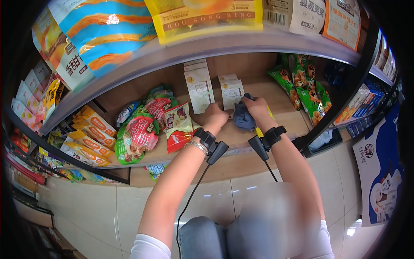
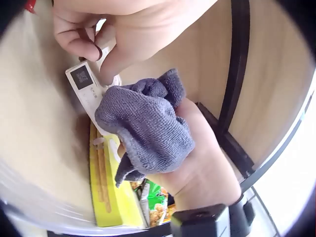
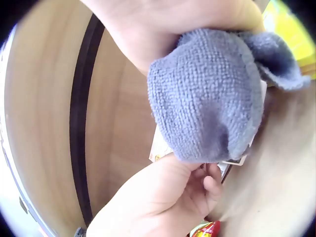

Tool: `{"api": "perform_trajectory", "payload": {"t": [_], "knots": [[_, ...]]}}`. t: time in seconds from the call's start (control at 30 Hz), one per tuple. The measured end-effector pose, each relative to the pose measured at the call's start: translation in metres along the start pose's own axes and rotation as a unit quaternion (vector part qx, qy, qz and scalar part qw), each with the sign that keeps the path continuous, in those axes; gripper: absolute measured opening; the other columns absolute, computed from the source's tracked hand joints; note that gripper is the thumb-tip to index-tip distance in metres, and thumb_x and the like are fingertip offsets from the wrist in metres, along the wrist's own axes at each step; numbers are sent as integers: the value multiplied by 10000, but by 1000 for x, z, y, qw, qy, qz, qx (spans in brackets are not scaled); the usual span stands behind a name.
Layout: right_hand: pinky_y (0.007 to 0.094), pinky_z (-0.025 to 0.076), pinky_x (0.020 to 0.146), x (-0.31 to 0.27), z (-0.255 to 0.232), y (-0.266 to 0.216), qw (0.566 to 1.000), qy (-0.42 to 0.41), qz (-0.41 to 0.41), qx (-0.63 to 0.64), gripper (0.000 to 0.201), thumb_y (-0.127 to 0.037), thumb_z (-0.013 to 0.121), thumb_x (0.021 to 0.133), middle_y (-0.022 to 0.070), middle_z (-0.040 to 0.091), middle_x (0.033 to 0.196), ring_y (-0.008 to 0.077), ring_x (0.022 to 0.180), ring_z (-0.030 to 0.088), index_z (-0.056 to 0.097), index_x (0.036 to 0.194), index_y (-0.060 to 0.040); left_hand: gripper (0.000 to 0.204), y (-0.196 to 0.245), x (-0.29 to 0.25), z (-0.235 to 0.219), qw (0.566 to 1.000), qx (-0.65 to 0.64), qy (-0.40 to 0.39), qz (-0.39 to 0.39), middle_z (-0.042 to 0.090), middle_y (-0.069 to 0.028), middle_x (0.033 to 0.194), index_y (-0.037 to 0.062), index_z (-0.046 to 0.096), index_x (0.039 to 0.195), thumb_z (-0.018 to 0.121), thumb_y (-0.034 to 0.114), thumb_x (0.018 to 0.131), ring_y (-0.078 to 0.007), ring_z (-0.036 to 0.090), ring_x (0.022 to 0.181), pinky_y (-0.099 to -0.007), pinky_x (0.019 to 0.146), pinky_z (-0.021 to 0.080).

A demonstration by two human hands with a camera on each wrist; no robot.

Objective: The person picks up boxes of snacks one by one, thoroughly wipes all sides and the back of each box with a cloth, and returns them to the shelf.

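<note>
White boxes (image 1: pixel 199 90) stand in two groups on the middle shelf. My left hand (image 1: pixel 217 116) is at the lower corner of the right-hand box (image 1: pixel 233 91), thumb and fingers pinching its near end. In the left wrist view, that hand (image 2: pixel 131 29) is above the box's printed end (image 2: pixel 89 89). My right hand (image 1: pixel 257 108) grips a bunched grey-blue cloth (image 1: pixel 244 117) just right of this box. The cloth (image 3: pixel 207 94) covers most of the right hand's fingers and part of the box in the right wrist view. A yellow pack (image 2: pixel 111 182) lies beside the box.
Red-and-green snack bags (image 1: pixel 140 134) and a cream-and-red bag (image 1: pixel 179 127) lie left of the boxes. Green bags (image 1: pixel 308 88) are on the right. An upper shelf edge (image 1: pixel 224 43) overhangs the hands, and a black post (image 1: pixel 345 95) stands at the right.
</note>
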State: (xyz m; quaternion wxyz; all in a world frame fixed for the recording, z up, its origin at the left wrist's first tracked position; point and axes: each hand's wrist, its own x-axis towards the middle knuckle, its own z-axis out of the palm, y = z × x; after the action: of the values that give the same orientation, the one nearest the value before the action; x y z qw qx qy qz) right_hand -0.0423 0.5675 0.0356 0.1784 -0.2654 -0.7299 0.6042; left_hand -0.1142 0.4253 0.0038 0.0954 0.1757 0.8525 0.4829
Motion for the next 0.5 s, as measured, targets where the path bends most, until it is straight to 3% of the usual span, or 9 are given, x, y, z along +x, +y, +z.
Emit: {"api": "perform_trajectory", "payload": {"t": [0.07, 0.13, 0.23, 0.5], "knots": [[348, 516, 682, -7, -3, -4, 1000, 13, -21, -8, 490, -312, 694, 741, 208, 686, 799, 273, 752, 686, 640, 876, 155, 325, -8, 1, 4, 995, -96, -23, -19, 705, -89, 998, -21, 653, 1075, 726, 101, 782, -171, 650, 863, -282, 753, 498], [343, 513, 687, -9, -5, -6, 999, 37, -18, -13, 476, -304, 692, 743, 204, 684, 796, 272, 756, 684, 644, 882, 149, 294, 17, -23, -4, 981, -181, -38, -54, 701, -72, 992, -28, 652, 1077, 708, 49, 799, -135, 626, 853, -266, 760, 489], [331, 505, 687, -17, -9, -3, 997, 48, -58, -25, 459, -295, 693, 745, 188, 678, 781, 250, 745, 672, 644, 881, 141, 256, 7, -24, 5, 961, -277, -25, -11, 697, -99, 987, -45, 656, 1042, 707, 41, 806, -147, 634, 873, -272, 795, 482], [254, 480, 676, -52, -24, 15, 984, -11, -26, 179, 265, -173, 652, 813, 64, 661, 810, 105, 746, 607, 667, 916, 71, 522, 21, -51, -9, 959, -284, -18, -6, 622, -154, 1144, -70, 462, 1250, 713, 23, 801, -183, 587, 1059, -289, 882, 474]]}}
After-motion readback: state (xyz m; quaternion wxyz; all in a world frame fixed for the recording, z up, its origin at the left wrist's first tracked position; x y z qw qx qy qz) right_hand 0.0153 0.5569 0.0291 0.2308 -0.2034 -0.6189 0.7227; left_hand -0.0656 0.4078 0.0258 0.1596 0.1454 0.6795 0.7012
